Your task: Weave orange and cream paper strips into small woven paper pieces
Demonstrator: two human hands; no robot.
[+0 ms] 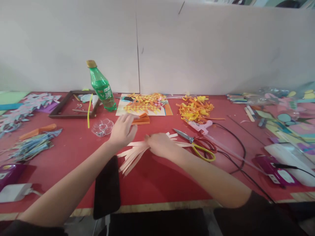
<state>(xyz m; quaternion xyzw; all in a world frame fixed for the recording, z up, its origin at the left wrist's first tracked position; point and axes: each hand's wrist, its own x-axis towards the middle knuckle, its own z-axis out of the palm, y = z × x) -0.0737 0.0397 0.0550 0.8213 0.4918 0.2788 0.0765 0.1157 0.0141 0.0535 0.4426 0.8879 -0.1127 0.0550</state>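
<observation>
My right hand (160,144) is closed around a bundle of pale pink paper strips (135,156), whose loose ends fan out to the left and stick out a little beyond the hand. My left hand (123,130) hovers to the upper left of the bundle, its fingers loosely apart and no object visible in it. Just past its fingertips lies a stack of orange paper strips (141,120); I cannot tell whether they touch. Scissors (200,147) with red and yellow handles rest right of my right hand. A clear flower-shaped dish (102,127) stands left of my left hand.
A green bottle (102,87) stands by a dark tray (71,114). Woven yellow-orange paper (145,104) and a yellow-orange paper pile (195,108) lie behind. A pink glue gun (200,127) trails a black cable. A phone (107,186) overhangs the red table's front edge.
</observation>
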